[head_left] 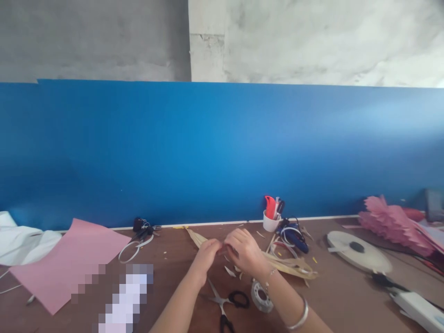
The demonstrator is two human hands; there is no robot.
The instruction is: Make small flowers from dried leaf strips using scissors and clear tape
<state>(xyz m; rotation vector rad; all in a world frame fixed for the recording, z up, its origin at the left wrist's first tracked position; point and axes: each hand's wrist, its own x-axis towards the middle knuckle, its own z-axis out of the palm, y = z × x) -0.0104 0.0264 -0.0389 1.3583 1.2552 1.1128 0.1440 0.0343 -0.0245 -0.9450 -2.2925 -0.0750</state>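
My left hand (206, 258) and my right hand (245, 249) meet above the middle of the brown table (173, 286). The fingers of both are pinched close together, and whatever is between them is too small or hidden to make out. Behind my left hand stretches a dry, pale yellow husk-like strip (195, 237). More such strips (294, 269) lie to the right of my right hand. Open scissors (222, 299) with black handles rest below my hands. Next to them, partly behind my right wrist, is a roll of clear tape (261, 297). Small pale scraps (229, 272) are scattered underneath.
A white cup (271, 224) holding pens stands against the blue partition (215, 152). Pink paper (72, 261) and white sheeting (27, 243) lie left. Rightward are a cream oval disc (359, 252), a white device (418, 310) and folded pink paper (393, 224).
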